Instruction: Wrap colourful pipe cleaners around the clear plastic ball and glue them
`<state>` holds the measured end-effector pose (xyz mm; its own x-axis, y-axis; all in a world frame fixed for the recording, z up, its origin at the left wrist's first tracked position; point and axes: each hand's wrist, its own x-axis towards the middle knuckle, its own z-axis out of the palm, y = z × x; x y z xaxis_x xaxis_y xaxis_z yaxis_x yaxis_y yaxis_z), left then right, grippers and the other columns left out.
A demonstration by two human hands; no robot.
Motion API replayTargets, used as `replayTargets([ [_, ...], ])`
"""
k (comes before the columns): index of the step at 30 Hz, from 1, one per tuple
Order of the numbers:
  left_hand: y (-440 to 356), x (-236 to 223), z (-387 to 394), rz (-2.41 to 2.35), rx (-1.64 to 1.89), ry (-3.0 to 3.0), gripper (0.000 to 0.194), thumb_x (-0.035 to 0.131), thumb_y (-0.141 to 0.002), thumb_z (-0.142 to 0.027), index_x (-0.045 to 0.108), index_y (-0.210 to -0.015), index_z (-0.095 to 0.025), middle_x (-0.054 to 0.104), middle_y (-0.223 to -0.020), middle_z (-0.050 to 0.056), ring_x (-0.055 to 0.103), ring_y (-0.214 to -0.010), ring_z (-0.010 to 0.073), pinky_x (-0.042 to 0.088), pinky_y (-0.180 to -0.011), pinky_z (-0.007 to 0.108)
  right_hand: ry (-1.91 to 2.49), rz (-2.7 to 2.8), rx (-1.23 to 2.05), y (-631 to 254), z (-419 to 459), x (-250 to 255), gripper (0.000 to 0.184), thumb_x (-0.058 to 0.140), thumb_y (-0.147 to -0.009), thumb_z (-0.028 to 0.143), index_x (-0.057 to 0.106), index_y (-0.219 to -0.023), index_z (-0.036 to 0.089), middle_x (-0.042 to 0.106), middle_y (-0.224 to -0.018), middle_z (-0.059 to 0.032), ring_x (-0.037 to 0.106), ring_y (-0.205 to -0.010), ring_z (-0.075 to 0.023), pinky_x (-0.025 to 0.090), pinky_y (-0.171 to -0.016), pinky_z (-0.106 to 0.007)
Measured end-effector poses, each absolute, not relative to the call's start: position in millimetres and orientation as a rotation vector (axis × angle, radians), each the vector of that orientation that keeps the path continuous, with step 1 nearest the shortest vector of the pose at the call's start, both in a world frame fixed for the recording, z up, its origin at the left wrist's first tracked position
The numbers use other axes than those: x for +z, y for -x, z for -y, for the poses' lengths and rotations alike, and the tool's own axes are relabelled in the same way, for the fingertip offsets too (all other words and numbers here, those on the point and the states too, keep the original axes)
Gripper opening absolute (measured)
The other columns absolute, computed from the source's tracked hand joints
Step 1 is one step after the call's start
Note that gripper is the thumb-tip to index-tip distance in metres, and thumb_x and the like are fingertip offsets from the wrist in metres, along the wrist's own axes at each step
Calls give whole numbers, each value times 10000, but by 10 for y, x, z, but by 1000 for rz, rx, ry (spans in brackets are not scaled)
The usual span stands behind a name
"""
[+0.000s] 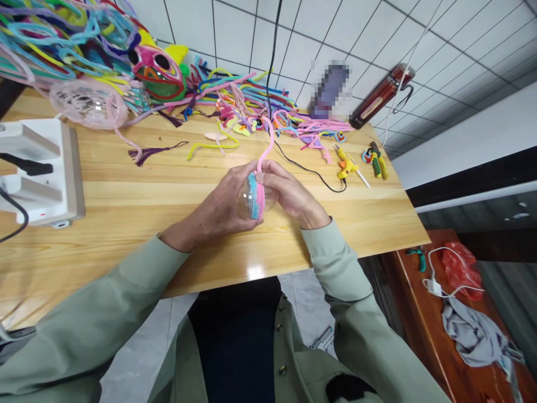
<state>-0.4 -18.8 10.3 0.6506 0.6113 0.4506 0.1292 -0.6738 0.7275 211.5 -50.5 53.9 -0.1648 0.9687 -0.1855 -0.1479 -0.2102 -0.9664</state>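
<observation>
Two bare hands, left [222, 201] and right [289, 193], curl their fingers around a clear ball [244, 202] above the wooden table [126, 224]; it looks light, smooth and crushable, best cupped by its fuzzy pink-and-blue band [257, 196].

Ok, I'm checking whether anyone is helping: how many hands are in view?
2: the left hand and right hand, on either side of the clear ball. No others show.

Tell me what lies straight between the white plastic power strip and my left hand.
Nothing but bare, pale wooden tabletop, as the head view shows, from the power strip to your left hand.
</observation>
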Motion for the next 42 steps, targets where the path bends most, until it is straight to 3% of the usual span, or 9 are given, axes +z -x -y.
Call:
replayTargets([
  [5, 49, 38, 132, -555, 877, -2176, 1204, 995, -805, -678, 423, -1769, -238, 510, -1816, 218, 439, -1730, 497, 369, -1449, 702, 1196, 1016, 1508, -2043, 504, 548, 514, 1038, -679, 523, 700, -962, 258, 642, -904, 31, 557, -817, -167, 497, -715, -321],
  [8, 67, 23, 147, -595, 881, -2207, 1185, 907, -864, -805, 415, -1774, -226, 442, -1855, 239, 350, -1774, 495, 314, -1457, 737, 1190, 1010, 1492, -2011, 509, 560, 473, 1013, -700, 495, 684, -936, 250, 608, -891, 43, 543, -792, -151, 486, -699, -300],
  [11, 63, 38, 185, -610, 905, -2204, 912, 764, -1034, -733, 456, -1742, -248, 514, -1804, 213, 450, -1716, 431, 383, -1436, 681, 1186, 1035, 1475, -1994, 511, 547, 420, 985, -736, 473, 700, -952, 253, 636, -914, 33, 565, -818, -161, 499, -725, -299],
  [14, 48, 50, 214, -575, 976, -2208, 753, 719, -1097, -640, 485, -1710, -271, 569, -1752, 187, 521, -1656, 388, 426, -1416, 638, 1187, 1064, 1437, -1991, 508, 518, 402, 964, -750, 472, 680, -934, 255, 628, -905, 37, 573, -836, -162, 501, -746, -294],
  [21, 59, 100, 246, -612, 938, -2141, 785, 756, -1053, -693, 520, -1676, -277, 508, -1776, 184, 424, -1719, 400, 419, -1425, 640, 1129, 1109, 1433, -2003, 494, 491, 464, 962, -755, 497, 647, -1001, 262, 661, -968, 27, 640, -901, -181, 542, -801, -309],
  [24, 63, 132, 261, -676, 850, -1973, 904, 785, -1011, -740, 465, -1719, -279, 427, -1814, 195, 424, -1709, 431, 602, -1265, 585, 1125, 1135, 1397, -2005, 485, 481, 496, 985, -736, 512, 663, -1025, 269, 700, -1015, 12, 665, -972, -200, 565, -854, -320],
  [27, 47, 133, 269, -702, 813, -1834, 810, 753, -1049, -695, 487, -1695, -284, 481, -1748, 189, 530, -1614, 401, 702, -1066, 477, 1123, 1134, 1385, -2012, 472, 465, 527, 999, -719, 513, 685, -1062, 265, 715, -1020, 9, 668, -973, -200, 571, -878, -326],
  [35, 27, 76, 262, -652, 891, -1928, 685, 824, -1024, -555, 576, -1605, -291, 595, -1637, 154, 589, -1554, 375, 586, -1272, 563, 1151, 1098, 1416, -2040, 467, 472, 557, 1014, -712, 536, 685, -1077, 273, 694, -991, 12, 662, -937, -197, 571, -845, -334],
  [42, 16, 51, 272, -636, 920, -1911, 676, 850, -1002, -544, 579, -1562, -279, 594, -1615, 156, 607, -1526, 375, 644, -1161, 515, 1128, 1090, 1416, -2029, 475, 483, 578, 1032, -707, 568, 713, -1072, 253, 707, -987, 9, 662, -929, -190, 577, -859, -324],
])
